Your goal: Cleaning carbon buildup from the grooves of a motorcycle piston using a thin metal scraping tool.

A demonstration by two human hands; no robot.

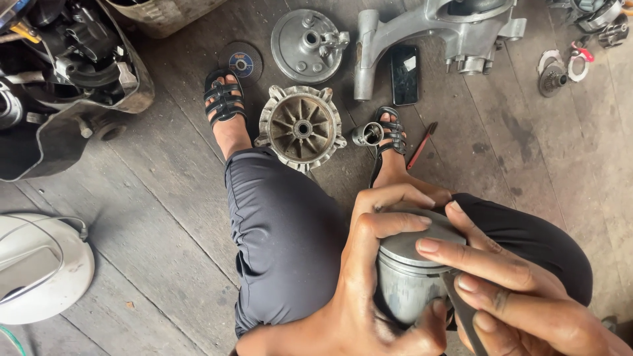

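Two hands (369,277) (514,290) around a smooth, shiny metal piston (412,273), flat-topped cylinder.

The lower body of the shiny grey metal piston (410,280) is covered by the left hand (369,296) and right hand (521,303), both cut off by the bottom edge. The black engine housing (66,79) and white rounded cover (39,267) run off the left edge.
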